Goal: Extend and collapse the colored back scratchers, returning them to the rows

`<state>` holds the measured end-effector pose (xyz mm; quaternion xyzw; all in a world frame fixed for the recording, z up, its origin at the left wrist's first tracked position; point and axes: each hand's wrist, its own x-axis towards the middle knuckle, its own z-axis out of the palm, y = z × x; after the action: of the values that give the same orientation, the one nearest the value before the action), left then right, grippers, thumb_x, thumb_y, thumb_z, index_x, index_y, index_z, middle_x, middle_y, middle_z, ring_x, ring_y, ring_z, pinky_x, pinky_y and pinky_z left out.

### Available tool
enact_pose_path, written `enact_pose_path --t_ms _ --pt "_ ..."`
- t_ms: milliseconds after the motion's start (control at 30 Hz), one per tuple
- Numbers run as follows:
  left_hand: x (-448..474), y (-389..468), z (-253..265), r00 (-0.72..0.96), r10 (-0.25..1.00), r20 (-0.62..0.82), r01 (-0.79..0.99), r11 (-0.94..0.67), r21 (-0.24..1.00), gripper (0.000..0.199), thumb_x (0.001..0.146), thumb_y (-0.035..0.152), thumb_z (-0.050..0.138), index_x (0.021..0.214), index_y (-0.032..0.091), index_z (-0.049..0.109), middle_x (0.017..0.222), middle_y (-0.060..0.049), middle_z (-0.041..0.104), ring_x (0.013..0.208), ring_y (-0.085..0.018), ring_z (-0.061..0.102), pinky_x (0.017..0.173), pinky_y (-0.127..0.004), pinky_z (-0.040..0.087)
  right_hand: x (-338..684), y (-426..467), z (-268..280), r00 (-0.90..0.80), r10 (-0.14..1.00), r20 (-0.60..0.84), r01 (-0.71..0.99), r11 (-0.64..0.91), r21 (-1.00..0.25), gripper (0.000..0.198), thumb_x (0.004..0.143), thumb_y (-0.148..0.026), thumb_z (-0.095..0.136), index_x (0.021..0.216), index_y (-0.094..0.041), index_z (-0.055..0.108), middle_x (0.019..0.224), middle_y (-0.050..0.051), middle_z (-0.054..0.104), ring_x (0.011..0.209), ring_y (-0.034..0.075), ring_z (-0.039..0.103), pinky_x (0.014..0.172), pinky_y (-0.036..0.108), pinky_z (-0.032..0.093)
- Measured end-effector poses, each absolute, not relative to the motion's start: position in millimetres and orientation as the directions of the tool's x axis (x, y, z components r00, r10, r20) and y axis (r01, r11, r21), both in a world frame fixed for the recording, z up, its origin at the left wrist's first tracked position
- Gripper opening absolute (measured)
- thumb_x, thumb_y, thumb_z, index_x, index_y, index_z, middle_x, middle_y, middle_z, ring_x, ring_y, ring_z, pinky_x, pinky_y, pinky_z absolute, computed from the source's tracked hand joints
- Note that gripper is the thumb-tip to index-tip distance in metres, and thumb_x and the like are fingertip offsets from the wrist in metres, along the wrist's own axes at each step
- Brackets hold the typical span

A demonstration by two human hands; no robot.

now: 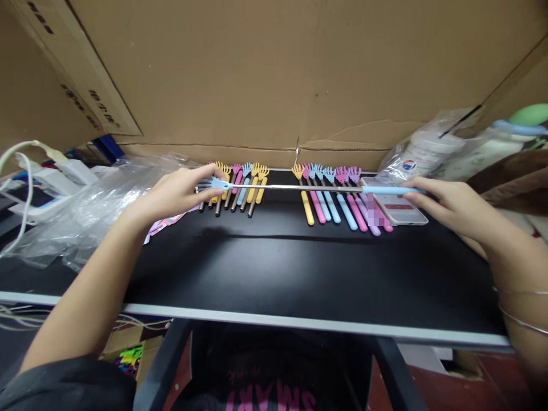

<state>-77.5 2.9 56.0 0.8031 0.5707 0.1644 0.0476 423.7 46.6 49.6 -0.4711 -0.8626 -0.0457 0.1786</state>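
A telescopic back scratcher with a light blue claw and light blue handle stretches level above the black table, its metal rod drawn out long. My left hand is closed on its claw end, and my right hand pinches the tip of its handle. Behind it lie two groups of back scratchers. The left group has yellow, pink and blue claws and bare rod pieces. In the right group, yellow, pink, blue and purple handles point toward me.
Clear plastic bags and white chargers with cables occupy the left side. At right are a phone, a bagged white cup and a green-topped bottle. A cardboard wall stands behind the table.
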Motion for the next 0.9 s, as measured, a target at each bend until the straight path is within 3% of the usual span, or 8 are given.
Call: enact_pose_path --t_ms 100,167,300,467,800,900 --pt "-62 1 50 0.336 0.905 0.262 0.854 -0.41 0.321 0.041 0.089 0.057 0.047 0.105 0.021 0.058 0.081 -0.002 0.068 0.07 -0.018 0.06 0.067 -0.026 0.039 403 40 45 -0.523 0.762 0.381 0.785 0.605 -0.133 0.043 0.094 -0.056 0.037 0.092 -0.02 0.06 0.067 0.002 0.06 0.055 0.016 0.051 0.056 0.028 0.038" --pt "-42 -3 44 0.415 0.874 0.253 0.814 -0.481 0.325 0.035 0.091 0.053 0.047 0.104 0.022 0.058 0.088 -0.002 0.069 0.074 -0.017 0.061 0.067 -0.025 0.039 381 31 39 -0.595 0.743 0.307 0.74 0.655 -0.152 0.038 0.096 -0.051 0.038 0.093 -0.021 0.06 0.068 0.002 0.062 0.058 0.016 0.054 0.058 0.027 0.04" --pt "-6 -14 30 0.476 0.851 0.221 0.824 -0.519 0.227 0.027 0.093 0.045 0.047 0.106 0.024 0.058 0.071 0.002 0.062 0.062 -0.016 0.057 0.059 -0.023 0.032 346 16 26 -0.716 0.644 0.27 0.654 0.754 -0.062 0.034 0.097 -0.047 0.039 0.085 -0.023 0.059 0.073 0.005 0.066 0.066 0.02 0.06 0.061 0.029 0.04" --pt "3 -18 28 0.455 0.848 0.272 0.819 -0.519 0.246 0.026 0.094 0.045 0.047 0.104 0.023 0.058 0.065 0.003 0.057 0.057 -0.015 0.054 0.056 -0.022 0.03 339 15 25 -0.679 0.635 0.367 0.638 0.759 -0.133 0.031 0.098 -0.043 0.038 0.087 -0.023 0.06 0.07 0.003 0.066 0.064 0.019 0.06 0.063 0.029 0.042" --pt "1 -16 24 0.454 0.85 0.268 0.801 -0.521 0.295 0.027 0.094 0.045 0.047 0.105 0.024 0.058 0.082 0.001 0.067 0.064 -0.015 0.058 0.06 -0.023 0.032 337 14 21 -0.673 0.64 0.372 0.652 0.75 -0.111 0.032 0.098 -0.043 0.039 0.092 -0.022 0.062 0.076 0.005 0.068 0.068 0.02 0.064 0.064 0.03 0.043" --pt "2 -16 24 0.441 0.855 0.274 0.819 -0.508 0.266 0.027 0.094 0.046 0.048 0.108 0.025 0.058 0.077 0.002 0.065 0.064 -0.016 0.059 0.059 -0.023 0.032 338 15 20 -0.662 0.653 0.368 0.667 0.737 -0.11 0.032 0.098 -0.044 0.039 0.095 -0.023 0.063 0.077 0.004 0.069 0.067 0.019 0.063 0.062 0.03 0.042"
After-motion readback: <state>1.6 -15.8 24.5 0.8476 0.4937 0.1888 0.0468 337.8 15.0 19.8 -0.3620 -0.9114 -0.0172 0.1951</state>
